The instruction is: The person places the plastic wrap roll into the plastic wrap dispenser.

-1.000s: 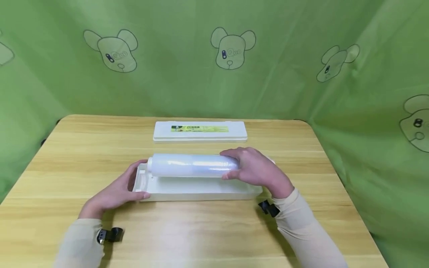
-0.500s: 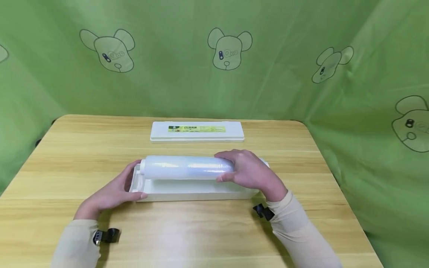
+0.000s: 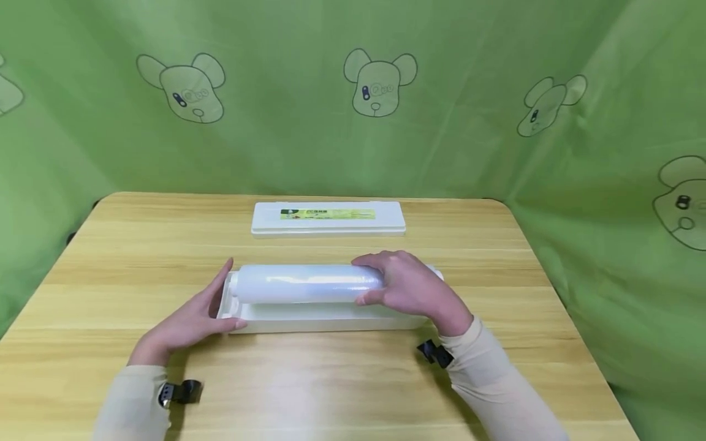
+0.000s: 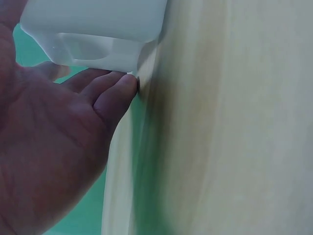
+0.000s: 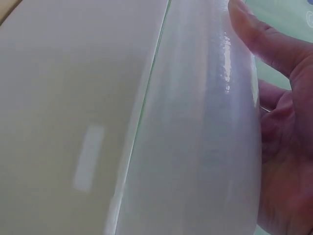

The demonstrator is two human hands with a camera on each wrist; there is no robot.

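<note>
A roll of cling film (image 3: 303, 283) lies lengthwise over a long white plastic box (image 3: 331, 323), close over its inside and nearer its back wall. My right hand (image 3: 410, 285) grips the roll near its right end from above, thumb at the front and fingers over the top. In the right wrist view the roll (image 5: 195, 147) shows its glossy film with the hand (image 5: 288, 132) around it. My left hand (image 3: 190, 318) holds the box's left end, thumb on the front corner and fingers behind. Seen from the left wrist, those fingers lie along the box's end wall (image 4: 93, 51).
Behind the box, near the table's (image 3: 331, 392) back edge, lies a long white lid (image 3: 331, 225) with a green and yellow label. A green curtain (image 3: 276, 153) with printed bear heads surrounds the back and sides of the table.
My right hand has lowered the roll toward the box and shifted it slightly left. The left hand stays at the box's end, its index finger now straighter.
</note>
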